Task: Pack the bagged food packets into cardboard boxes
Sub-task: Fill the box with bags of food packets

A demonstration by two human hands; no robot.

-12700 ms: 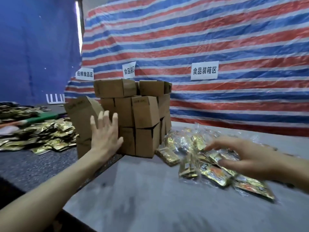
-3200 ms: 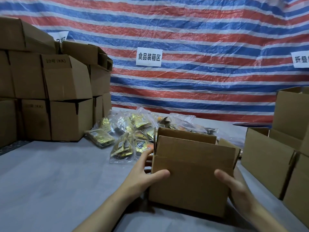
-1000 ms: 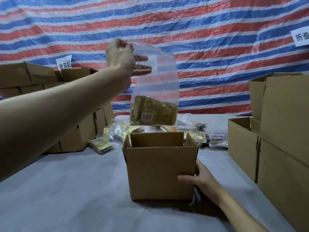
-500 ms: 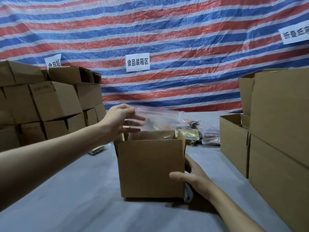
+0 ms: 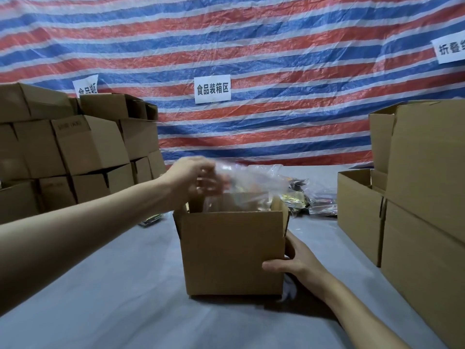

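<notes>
Fingers of my left hand (image 5: pixel 193 177) pinch a clear plastic bag (image 5: pixel 247 181), its lower part inside the open brown cardboard box (image 5: pixel 231 250); my right hand (image 5: pixel 295 260) grips that box's corner. Bagged gold packets (image 5: pixel 312 200) lie behind.

A striped tarp wall (image 5: pixel 276 59) with paper signs (image 5: pixel 212 89) backs the grey table (image 5: pixel 113 298).

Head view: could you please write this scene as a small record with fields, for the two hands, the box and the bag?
left hand: blurred, appears to pinch the top of the clear bag
right hand: grips the near right corner of the open box, thumb on its front
clear bag: lower part inside the open box, top above the rim
bagged packets: piled on the table behind the box
closed boxes: stacked at left
</notes>
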